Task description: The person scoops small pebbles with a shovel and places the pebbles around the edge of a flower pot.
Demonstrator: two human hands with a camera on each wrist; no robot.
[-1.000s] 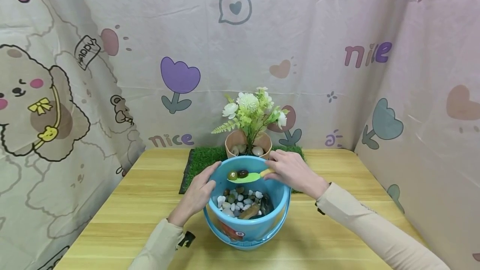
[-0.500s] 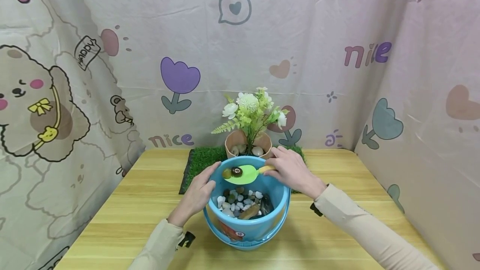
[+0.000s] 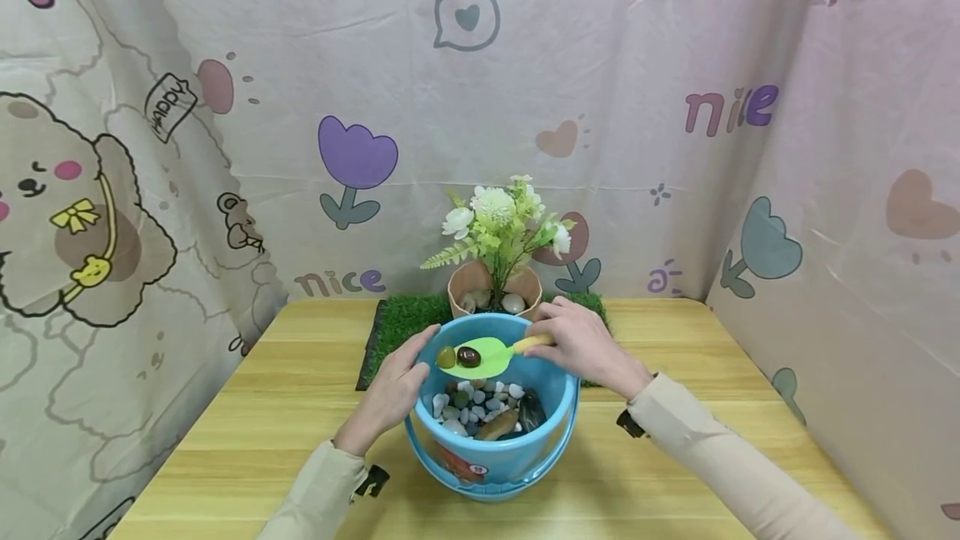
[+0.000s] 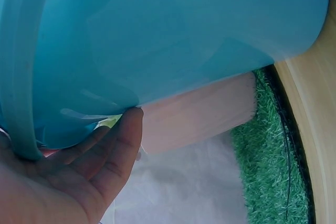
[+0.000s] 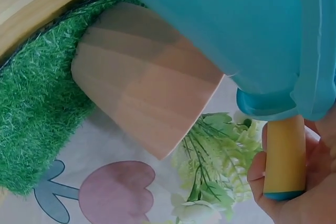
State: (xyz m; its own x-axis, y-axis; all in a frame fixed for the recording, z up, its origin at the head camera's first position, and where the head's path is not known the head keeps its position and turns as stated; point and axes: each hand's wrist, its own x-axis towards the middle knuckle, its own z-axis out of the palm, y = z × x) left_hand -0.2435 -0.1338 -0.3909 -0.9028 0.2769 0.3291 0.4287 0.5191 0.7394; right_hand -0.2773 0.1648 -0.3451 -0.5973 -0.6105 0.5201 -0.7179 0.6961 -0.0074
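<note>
A blue bucket (image 3: pixel 491 465) stands on the table with white, grey and brown stones (image 3: pixel 480 407) inside. My left hand (image 3: pixel 388 390) grips its rim at the left side; the left wrist view shows the fingers (image 4: pixel 123 150) against the outer wall. In my right hand (image 3: pixel 588 347) is the yellow handle (image 5: pixel 286 156) of a small shovel. Its green blade (image 3: pixel 491 362) hangs over the bucket's mouth, below the rim at the back. On the blade lie an olive-yellow stone (image 3: pixel 446 357) and a shiny dark brown stone (image 3: pixel 468 357).
Behind the bucket a pinkish-tan flowerpot (image 5: pixel 142 72) holds white artificial flowers (image 3: pixel 495 207) and several stones. It stands on a green artificial grass mat (image 3: pixel 408 319). The wooden table (image 3: pixel 300 398) ends at a printed curtain (image 3: pixel 465 107). The bucket's carrying handle (image 3: pixel 491 490) hangs down in front.
The shovel blade has shifted left, its top surface tilting more towards the camera; both stones on it moved left with it. My left hand has stayed on the bucket's rim.
</note>
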